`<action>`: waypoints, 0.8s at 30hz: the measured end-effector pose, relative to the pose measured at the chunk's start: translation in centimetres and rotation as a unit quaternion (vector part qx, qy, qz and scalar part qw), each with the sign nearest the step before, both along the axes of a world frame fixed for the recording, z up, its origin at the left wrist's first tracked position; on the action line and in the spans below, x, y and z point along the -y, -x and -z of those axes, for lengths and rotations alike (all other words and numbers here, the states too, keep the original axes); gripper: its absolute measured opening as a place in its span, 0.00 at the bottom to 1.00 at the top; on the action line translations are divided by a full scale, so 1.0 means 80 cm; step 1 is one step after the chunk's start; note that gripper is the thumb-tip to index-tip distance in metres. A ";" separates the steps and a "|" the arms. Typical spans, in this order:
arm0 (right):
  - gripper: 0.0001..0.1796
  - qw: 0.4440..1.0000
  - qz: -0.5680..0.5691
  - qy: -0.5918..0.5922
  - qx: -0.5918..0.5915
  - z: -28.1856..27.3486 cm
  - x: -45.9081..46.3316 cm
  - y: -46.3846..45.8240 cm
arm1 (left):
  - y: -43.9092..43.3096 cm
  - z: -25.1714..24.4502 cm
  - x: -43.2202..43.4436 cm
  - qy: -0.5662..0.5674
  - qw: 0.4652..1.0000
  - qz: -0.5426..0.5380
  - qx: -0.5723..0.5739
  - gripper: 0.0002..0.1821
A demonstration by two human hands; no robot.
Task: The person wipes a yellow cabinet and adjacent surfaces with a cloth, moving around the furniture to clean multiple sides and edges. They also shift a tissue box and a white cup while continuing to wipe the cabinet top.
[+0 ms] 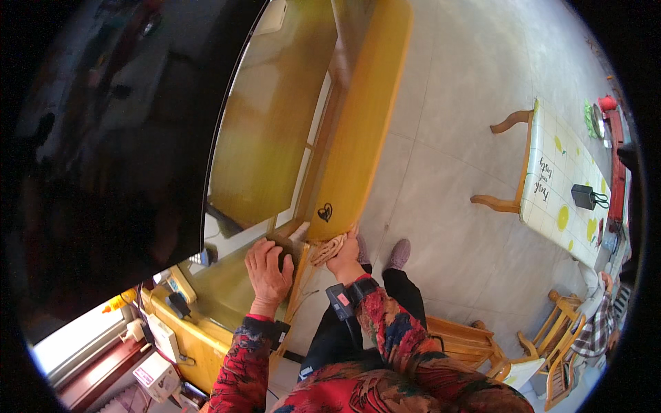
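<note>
My right hand (347, 256) grips a folded, light brown cloth (328, 251) against the near end of a long yellow wooden panel (361, 139). A black heart drawing (325, 212) marks the panel just beyond the cloth. My left hand (269, 273) is palm down over the near part of the cabinet (222, 289), fingers slightly bent and apart, holding nothing. Whether its palm touches the surface is unclear. Between the panel and a large black television (113, 139) lies a glossy yellowish cabinet top (268, 124).
A power strip (181, 284) and a plugged-in black adapter (178, 305) lie near the cabinet's left end. A low table (547, 206) with a lemon-print cover carries a black box (583, 196). Wooden chairs (459, 338) stand lower right, where another person's plaid sleeve (594, 330) shows.
</note>
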State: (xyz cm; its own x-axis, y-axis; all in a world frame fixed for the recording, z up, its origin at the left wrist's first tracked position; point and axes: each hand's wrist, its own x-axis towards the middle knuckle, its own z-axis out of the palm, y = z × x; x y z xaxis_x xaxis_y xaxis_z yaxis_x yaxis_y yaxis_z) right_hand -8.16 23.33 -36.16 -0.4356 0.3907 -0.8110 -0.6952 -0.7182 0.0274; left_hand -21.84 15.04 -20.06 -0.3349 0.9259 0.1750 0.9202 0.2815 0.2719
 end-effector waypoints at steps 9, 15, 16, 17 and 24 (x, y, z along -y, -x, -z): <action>0.31 0.916 -0.007 -0.297 0.271 -0.006 -0.161 0.003 | 0.006 0.009 -0.002 0.000 0.999 0.021 0.046 0.16; 0.32 0.486 -0.275 -0.490 0.669 0.005 -0.344 0.016 | 0.005 0.010 -0.003 0.012 0.999 0.018 0.041 0.17; 0.32 0.522 -0.270 -0.467 0.661 0.003 -0.348 0.019 | 0.005 0.010 -0.003 0.010 0.999 0.017 0.041 0.17; 0.32 0.551 -0.270 -0.433 0.661 0.000 -0.347 0.023 | 0.006 0.010 -0.003 0.016 0.999 0.019 0.038 0.17; 0.38 0.462 -0.281 -0.458 0.705 -0.042 -0.137 0.023 | 0.002 0.010 -0.006 0.008 1.000 0.013 0.027 0.17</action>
